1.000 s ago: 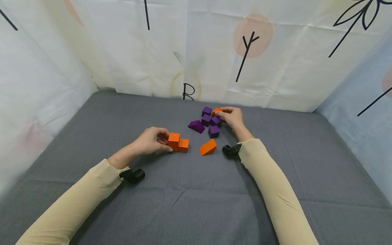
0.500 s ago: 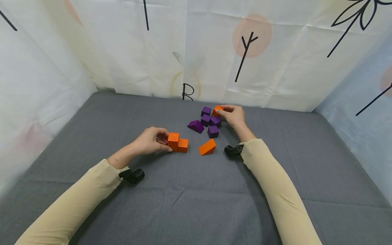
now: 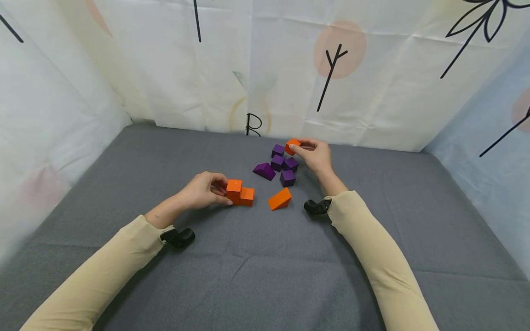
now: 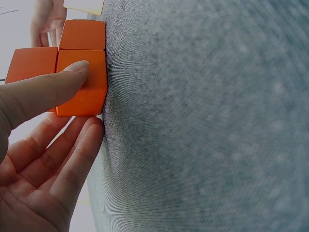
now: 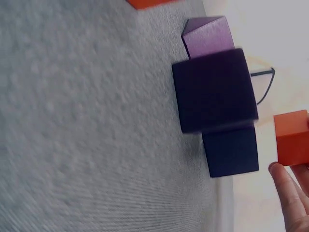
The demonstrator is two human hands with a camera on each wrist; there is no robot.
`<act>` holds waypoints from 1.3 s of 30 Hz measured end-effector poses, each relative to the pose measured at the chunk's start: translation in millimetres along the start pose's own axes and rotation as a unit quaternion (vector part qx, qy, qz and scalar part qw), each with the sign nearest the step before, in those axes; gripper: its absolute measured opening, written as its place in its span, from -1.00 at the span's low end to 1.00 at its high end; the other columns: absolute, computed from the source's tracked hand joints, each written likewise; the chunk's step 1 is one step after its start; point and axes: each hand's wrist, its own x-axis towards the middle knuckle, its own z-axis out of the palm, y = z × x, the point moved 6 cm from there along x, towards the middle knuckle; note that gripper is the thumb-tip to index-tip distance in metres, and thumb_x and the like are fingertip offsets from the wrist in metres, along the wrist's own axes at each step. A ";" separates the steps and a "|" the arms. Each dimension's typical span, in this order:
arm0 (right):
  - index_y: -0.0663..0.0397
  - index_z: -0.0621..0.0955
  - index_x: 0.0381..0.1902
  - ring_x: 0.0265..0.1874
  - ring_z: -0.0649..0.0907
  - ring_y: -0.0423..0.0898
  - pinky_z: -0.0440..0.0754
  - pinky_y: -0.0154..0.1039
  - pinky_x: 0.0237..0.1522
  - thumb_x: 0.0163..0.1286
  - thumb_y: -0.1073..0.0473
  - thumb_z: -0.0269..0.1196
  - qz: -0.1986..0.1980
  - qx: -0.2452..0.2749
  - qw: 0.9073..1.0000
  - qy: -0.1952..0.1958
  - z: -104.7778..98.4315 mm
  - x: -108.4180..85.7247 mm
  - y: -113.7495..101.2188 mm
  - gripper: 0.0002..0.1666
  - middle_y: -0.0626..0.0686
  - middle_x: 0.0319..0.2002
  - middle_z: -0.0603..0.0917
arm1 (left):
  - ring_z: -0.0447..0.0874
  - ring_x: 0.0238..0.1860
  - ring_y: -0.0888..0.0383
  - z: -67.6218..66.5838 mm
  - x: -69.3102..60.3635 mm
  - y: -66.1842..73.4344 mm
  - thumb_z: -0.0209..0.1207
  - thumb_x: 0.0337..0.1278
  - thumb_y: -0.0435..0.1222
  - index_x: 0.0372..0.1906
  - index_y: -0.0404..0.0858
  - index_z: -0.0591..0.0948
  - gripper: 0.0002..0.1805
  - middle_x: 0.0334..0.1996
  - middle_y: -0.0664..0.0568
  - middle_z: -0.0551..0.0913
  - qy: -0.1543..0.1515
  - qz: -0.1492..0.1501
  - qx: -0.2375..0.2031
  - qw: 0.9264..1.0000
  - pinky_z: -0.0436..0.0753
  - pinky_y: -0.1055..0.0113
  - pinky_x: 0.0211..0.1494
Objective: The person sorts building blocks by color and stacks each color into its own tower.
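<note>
My left hand (image 3: 204,190) grips a small stack of orange cubes with the thumb in front and the fingers behind. One orange cube (image 3: 234,185) sits on top of another, and a third orange cube (image 3: 247,196) adjoins the lower one on its right. In the left wrist view the thumb presses the lower orange cube (image 4: 87,99). Farther back, my right hand (image 3: 316,155) pinches an orange cube (image 3: 292,146) just above the cloth, behind the purple blocks. The right wrist view has this orange cube (image 5: 292,137) at fingertip height, apart from the dark purple cubes (image 5: 215,92).
Several purple cubes (image 3: 287,178) cluster in front of the right hand, with a purple triangular block (image 3: 264,170) on their left. Between the hands lies an orange wedge (image 3: 279,199). Grey cloth (image 3: 248,285) covers the table; printed white curtains (image 3: 186,82) hang behind and at the sides.
My right hand has lifted the orange cube slightly up and away, from among the purple blocks. The left hand and its stack have stayed put.
</note>
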 end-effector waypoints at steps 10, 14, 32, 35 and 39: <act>0.14 0.64 0.07 -0.02 0.68 0.05 0.64 -0.10 0.01 0.20 0.07 0.39 -0.045 0.035 0.998 -0.011 4.2 -13.6 -11.9 -0.51 0.20 0.03 0.67 | 0.69 -0.13 -0.03 -0.5 -1.2 -0.9 0.40 -0.07 -0.43 -0.11 -0.38 0.61 -0.65 -0.17 -0.19 0.66 -0.001 -0.003 -0.002 1.000 0.68 0.21 -0.01; 0.13 0.65 0.06 -0.04 0.69 0.04 0.63 -0.09 0.04 0.20 0.08 0.39 -0.061 0.046 0.997 -0.024 6.0 -20.7 -17.2 -0.52 0.18 0.02 0.68 | 0.69 -0.13 -0.02 -0.2 -1.1 -1.7 0.40 -0.07 -0.43 -0.11 -0.38 0.61 -0.66 -0.17 -0.19 0.67 0.000 -0.002 -0.004 1.000 0.68 0.21 -0.01; 0.08 0.66 0.04 -0.13 0.70 -0.04 0.62 -0.29 -0.13 0.20 0.09 0.39 -0.088 0.039 0.990 -0.108 23.0 -49.9 -35.4 -0.56 0.18 -0.07 0.71 | 0.69 -0.13 -0.01 0.8 -0.2 -4.0 0.40 -0.07 -0.42 -0.11 -0.38 0.61 -0.65 -0.16 -0.19 0.67 -0.001 0.000 -0.006 1.000 0.68 0.21 0.00; 0.09 0.66 0.02 -0.14 0.70 -0.04 0.63 -0.29 -0.14 0.19 0.11 0.39 -0.090 0.041 0.988 -0.123 26.9 -53.6 -38.4 -0.57 0.17 -0.10 0.72 | 0.69 -0.13 -0.01 0.4 0.3 -3.7 0.40 -0.07 -0.42 -0.11 -0.38 0.61 -0.65 -0.16 -0.19 0.67 0.001 0.002 -0.006 1.000 0.68 0.21 0.00; 0.12 0.65 0.03 -0.13 0.70 -0.03 0.64 -0.30 -0.12 0.20 0.14 0.38 -0.094 0.037 0.985 -0.142 32.4 -57.3 -40.6 -0.58 0.18 -0.10 0.72 | 0.69 -0.13 -0.02 -0.4 0.7 -2.7 0.40 -0.07 -0.42 -0.10 -0.38 0.61 -0.65 -0.16 -0.19 0.67 0.003 0.004 -0.005 1.000 0.68 0.21 -0.01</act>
